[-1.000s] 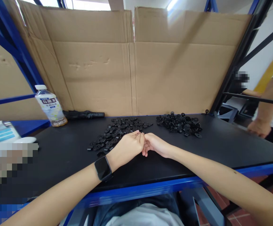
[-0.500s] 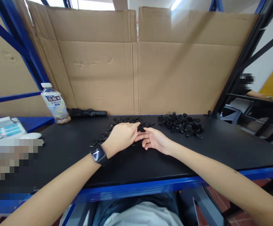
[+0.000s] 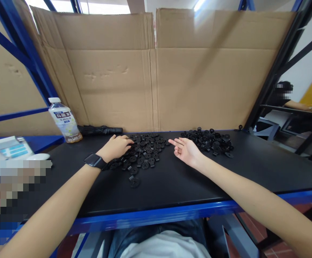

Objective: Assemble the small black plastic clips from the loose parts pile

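A spread pile of small black plastic parts point(image 3: 146, 150), round discs with a short tab, lies on the black tabletop between my hands. My left hand point(image 3: 116, 147), with a dark watch point(image 3: 93, 159) on its wrist, rests at the pile's left edge. Its fingers are apart and bent toward the parts, and no part shows in its grip. To the right of the pile is my right hand point(image 3: 186, 151), palm partly upward. Its foremost fingers stretch left and the others curl loosely, with nothing visible held. Just behind it sits a second heap of black round parts point(image 3: 209, 140).
A labelled drink bottle point(image 3: 65, 121) and a folded black umbrella point(image 3: 102, 130) stand at the back left. Cardboard panels point(image 3: 113, 79) wall off the rear. White equipment point(image 3: 13, 148) is at the left. A co-worker point(image 3: 282, 96) sits far right.
My hands were close together over the pile's front; they have since moved apart. My left hand went left and my right hand slightly right, uncovering the pile.
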{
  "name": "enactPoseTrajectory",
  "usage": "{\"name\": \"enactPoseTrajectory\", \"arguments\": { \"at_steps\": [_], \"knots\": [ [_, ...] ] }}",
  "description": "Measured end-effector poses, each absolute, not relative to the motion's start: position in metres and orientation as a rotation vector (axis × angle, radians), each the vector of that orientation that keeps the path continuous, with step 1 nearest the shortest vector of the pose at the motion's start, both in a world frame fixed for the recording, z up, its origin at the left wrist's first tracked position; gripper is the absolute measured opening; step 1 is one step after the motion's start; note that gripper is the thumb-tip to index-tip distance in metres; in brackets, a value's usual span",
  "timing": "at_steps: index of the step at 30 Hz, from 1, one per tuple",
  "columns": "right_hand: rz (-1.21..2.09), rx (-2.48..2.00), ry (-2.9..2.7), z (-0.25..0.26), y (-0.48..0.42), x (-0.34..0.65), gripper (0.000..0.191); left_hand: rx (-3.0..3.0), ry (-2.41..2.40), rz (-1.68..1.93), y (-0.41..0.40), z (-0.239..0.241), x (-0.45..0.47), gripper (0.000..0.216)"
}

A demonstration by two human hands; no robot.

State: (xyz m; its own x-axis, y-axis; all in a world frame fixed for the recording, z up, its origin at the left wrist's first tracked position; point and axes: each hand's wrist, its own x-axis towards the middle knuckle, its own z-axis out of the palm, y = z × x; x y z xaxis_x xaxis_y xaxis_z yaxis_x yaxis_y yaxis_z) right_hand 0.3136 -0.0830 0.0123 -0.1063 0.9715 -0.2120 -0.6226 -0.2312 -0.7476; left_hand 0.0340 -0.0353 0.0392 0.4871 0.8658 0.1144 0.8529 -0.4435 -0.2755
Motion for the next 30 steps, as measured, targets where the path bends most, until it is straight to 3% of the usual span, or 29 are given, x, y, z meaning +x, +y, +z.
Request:
{"name": "enactPoseTrajectory", "arguments": {
  "at_steps": [8,15,24,30],
  "knots": [
    [1.678,-0.875,-0.718,0.006,-0.081,0.312,0.020,-2.509,-1.452,-0.005,-0.034,0.038,0.038,0.033],
    [1.685,-0.907,-0.769,0.008,-0.085,0.309,0.017,-2.456,-1.389,-0.158,-0.038,0.043,0.043,0.013],
    [1.564,-0.923,-1.494,0.009,-0.104,0.290,0.022,-2.624,-1.184,-0.762,-0.082,0.049,0.087,0.013],
    [1.620,-0.767,-1.552,0.007,-0.114,0.279,0.026,-2.694,-1.015,-0.790,-0.108,0.042,0.113,0.010]
  ]
}}
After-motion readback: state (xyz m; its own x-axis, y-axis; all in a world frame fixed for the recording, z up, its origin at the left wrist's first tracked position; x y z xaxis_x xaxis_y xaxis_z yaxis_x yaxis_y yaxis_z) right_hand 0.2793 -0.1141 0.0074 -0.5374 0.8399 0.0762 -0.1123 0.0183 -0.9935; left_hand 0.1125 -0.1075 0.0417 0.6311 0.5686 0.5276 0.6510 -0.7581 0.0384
